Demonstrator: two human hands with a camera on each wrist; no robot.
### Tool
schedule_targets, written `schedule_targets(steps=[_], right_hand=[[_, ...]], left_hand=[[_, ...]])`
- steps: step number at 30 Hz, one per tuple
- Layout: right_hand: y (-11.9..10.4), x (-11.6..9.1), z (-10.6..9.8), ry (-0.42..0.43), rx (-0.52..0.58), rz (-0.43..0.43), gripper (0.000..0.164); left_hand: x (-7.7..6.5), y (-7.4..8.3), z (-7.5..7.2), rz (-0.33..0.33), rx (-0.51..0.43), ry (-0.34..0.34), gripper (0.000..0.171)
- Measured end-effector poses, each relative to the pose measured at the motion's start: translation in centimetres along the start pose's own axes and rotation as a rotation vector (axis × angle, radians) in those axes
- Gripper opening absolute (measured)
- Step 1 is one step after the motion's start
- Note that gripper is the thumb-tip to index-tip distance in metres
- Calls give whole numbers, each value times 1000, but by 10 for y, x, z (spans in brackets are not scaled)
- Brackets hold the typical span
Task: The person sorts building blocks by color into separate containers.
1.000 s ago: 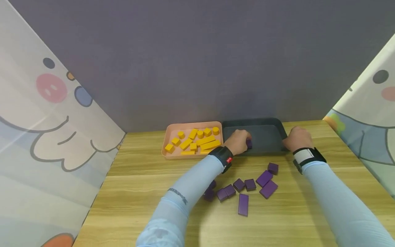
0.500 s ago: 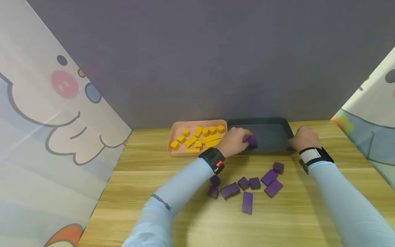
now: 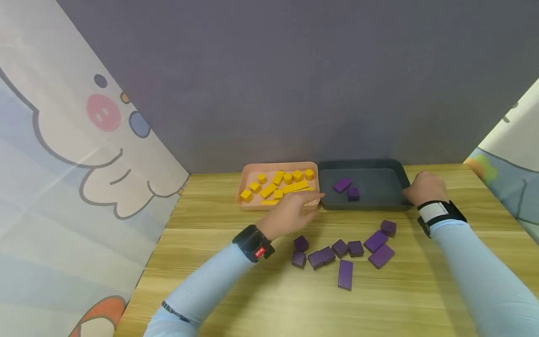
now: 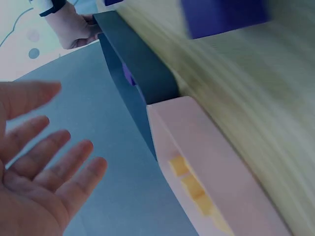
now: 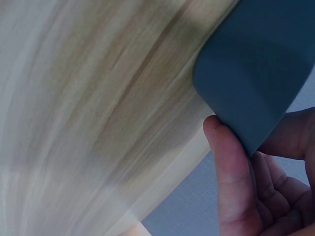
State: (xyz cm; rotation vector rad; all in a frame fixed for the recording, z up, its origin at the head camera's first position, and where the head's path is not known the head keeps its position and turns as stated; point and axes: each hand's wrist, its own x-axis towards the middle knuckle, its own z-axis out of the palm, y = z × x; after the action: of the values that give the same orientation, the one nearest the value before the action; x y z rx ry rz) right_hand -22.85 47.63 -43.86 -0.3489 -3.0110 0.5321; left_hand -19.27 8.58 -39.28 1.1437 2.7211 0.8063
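My left hand [image 3: 288, 216] hangs over the front edge of the pink tray [image 3: 241, 196], fingers spread and holding nothing; the left wrist view shows its bare palm and fingers [image 4: 74, 182]. At the dark tray's right side, my right hand [image 3: 427, 188] pinches the wall, with the thumb inside and fingers outside in the right wrist view. Inside the dark tray [image 3: 379, 187] lie a flat purple block [image 3: 343, 185] and a purple cube [image 3: 353, 194]. Several purple blocks [image 3: 345, 275] are scattered on the wooden table in front of the trays.
The pink tray holds several yellow blocks [image 3: 268, 190], cubes, cylinders and bars. Both trays stand side by side near a grey back panel [image 3: 269, 84]. Cartoon-printed sheets [image 3: 84, 154] flank the wooden table [image 3: 210, 229] on the left and right.
My left hand has let go of the flat purple block in the dark tray and moved back to the left, its fingers spreading. The right hand stays on the tray wall. The view has shifted.
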Motion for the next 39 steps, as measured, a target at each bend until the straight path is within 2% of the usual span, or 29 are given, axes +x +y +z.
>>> schedule_targets(steps=[5, 7, 10, 16, 22, 27, 32, 39], right_hand=[[1, -1, -3, -4, -12, -10, 31], [1, -2, -4, -8, -15, -8, 31], [1, -2, -5, -8, -17, -6, 31], [1, -2, -3, -2, -22, -4, 31], [-1, -2, -1, 0, -27, 7, 31], [-2, -1, 0, -2, -19, 15, 31], [-1, 0, 0, -3, -22, 6, 31], [-1, 1, 0, 7, -30, -8, 32]], left_hand=[[-25, -6, 6, 57, 111, -94, 79], [-32, -7, 10, 83, 176, -118, 89], [-41, -7, 15, 108, 215, -166, 98], [-52, -9, 24, 74, 231, -283, 104], [-58, -11, 32, 82, 240, -352, 93], [-60, -13, 39, 77, 244, -374, 77], [-61, -11, 40, 58, 226, -370, 64], [-61, -15, 41, 60, 176, -338, 55]])
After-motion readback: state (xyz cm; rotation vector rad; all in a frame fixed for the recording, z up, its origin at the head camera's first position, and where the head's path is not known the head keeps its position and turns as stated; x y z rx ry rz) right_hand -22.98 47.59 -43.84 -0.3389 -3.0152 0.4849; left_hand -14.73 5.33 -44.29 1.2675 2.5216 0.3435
